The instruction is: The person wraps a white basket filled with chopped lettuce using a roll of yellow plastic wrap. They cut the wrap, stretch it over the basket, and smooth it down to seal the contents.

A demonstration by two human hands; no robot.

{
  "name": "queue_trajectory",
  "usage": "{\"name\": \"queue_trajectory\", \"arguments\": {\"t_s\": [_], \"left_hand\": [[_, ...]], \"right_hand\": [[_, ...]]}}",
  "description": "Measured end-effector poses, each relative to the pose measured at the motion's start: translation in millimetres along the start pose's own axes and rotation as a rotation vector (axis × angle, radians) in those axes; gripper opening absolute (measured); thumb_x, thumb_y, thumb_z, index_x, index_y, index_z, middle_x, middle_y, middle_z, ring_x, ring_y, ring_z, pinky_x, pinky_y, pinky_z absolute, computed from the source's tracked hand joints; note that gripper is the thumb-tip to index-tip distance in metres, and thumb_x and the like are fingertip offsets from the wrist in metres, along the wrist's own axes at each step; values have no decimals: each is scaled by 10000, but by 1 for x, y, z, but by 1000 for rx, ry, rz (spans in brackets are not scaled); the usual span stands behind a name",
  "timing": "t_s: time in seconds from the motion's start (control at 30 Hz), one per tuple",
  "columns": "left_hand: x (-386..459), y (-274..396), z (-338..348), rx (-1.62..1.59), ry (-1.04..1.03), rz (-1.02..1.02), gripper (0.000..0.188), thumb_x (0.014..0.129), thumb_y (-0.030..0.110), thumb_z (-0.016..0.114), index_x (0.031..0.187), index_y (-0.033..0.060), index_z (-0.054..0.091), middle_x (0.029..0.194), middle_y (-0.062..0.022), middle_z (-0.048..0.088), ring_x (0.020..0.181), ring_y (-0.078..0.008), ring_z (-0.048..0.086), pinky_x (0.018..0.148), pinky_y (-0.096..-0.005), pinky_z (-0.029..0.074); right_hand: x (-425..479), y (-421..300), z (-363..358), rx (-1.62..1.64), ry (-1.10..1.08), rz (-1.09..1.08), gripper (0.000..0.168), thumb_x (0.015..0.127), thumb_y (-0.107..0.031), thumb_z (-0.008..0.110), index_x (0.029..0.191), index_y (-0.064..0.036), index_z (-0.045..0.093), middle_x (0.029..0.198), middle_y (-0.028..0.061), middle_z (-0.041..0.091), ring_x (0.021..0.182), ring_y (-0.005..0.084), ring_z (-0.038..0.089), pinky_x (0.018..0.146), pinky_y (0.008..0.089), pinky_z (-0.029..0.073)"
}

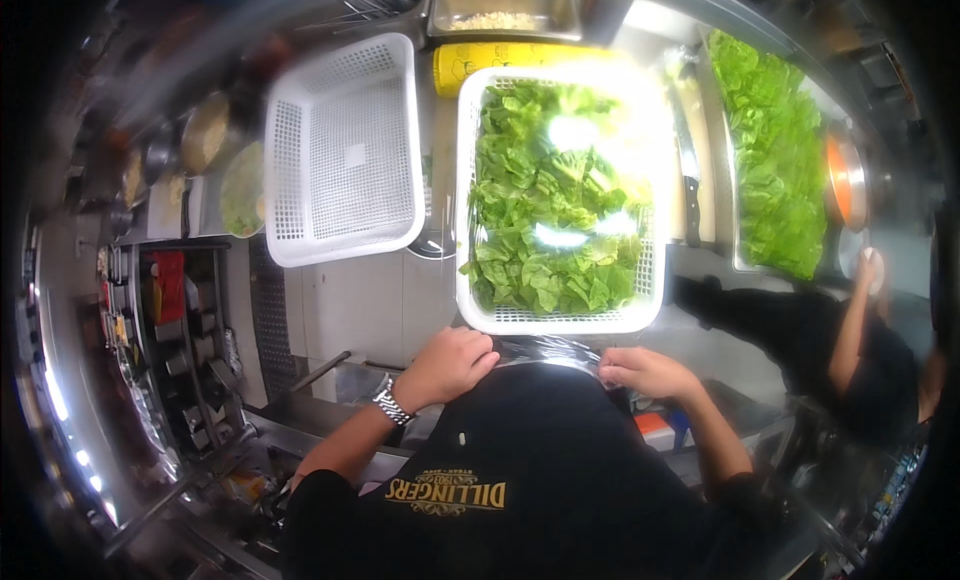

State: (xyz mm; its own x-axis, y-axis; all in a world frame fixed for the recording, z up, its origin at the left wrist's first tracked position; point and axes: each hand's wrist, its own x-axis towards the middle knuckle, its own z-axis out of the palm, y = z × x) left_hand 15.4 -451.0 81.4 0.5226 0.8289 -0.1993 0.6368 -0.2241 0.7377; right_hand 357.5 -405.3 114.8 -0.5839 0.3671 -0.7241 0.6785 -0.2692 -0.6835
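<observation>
A white perforated plastic basket [559,326] full of cut green lettuce [540,197] stands right in front of me, with clear plastic wrap [551,349] seemingly stretched over it and down past its near edge. My left hand [454,364], a metal watch on the wrist, is closed on the wrap by the near left corner. At the near right, my right hand [637,371] pinches the other side of the same wrap. Strong glare lies over the lettuce and hides the basket's back right part. Behind the basket is a yellow printed roll or box [510,58].
An empty white basket [412,235] stands to the left. A knife with a black handle [691,205] lies on the right, beside a tray of whole lettuce leaves [776,160]. A metal pan [506,24] is at the back. Another person's hand [868,268] is at the far right.
</observation>
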Motion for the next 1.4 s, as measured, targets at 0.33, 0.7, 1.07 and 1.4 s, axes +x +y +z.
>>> {"name": "queue_trajectory", "arguments": {"t_s": [0.33, 0.7, 1.07, 1.4], "left_hand": [[-1, -63, 20, -433, 340, -97, 221, 862, 182, 669, 960, -16, 667, 992, -153, 663, 964, -299, 600, 880, -401, 456], [12, -40, 30, -1557, 499, -493, 170, 866, -42, 648, 996, 28, 564, 992, -77, 635, 904, -151, 622, 810, -279, 506], [27, -27, 6, -819, 515, -448, 511, 805, 20, 721, 1245, 0, 463, 1163, -147, 545, 1073, -245, 552, 955, -385, 454], [254, -22, -101, 282, 784, 216, 551, 908, 287, 623, 1334, -28, 471, 1222, -214, 516, 1178, -336, 485, 1017, -471, 386]], "right_hand": [[62, 76, 54, 262, 607, -222, 297, 840, -209, 685, 1046, 5, 697, 931, 85, 692, 892, 206, 624, 822, 328, 472], [81, 49, 83, 1709, 599, -371, 363, 895, -150, 634, 1221, -32, 529, 1203, 114, 609, 1103, 250, 587, 1008, 404, 448], [71, 66, 73, 1538, 599, -233, 234, 867, -65, 663, 1086, -15, 596, 991, 74, 661, 873, 186, 627, 833, 337, 505], [45, 52, 43, 1337, 531, -96, 246, 845, -63, 702, 1071, 3, 632, 965, 100, 687, 857, 165, 639, 787, 290, 508]]}}
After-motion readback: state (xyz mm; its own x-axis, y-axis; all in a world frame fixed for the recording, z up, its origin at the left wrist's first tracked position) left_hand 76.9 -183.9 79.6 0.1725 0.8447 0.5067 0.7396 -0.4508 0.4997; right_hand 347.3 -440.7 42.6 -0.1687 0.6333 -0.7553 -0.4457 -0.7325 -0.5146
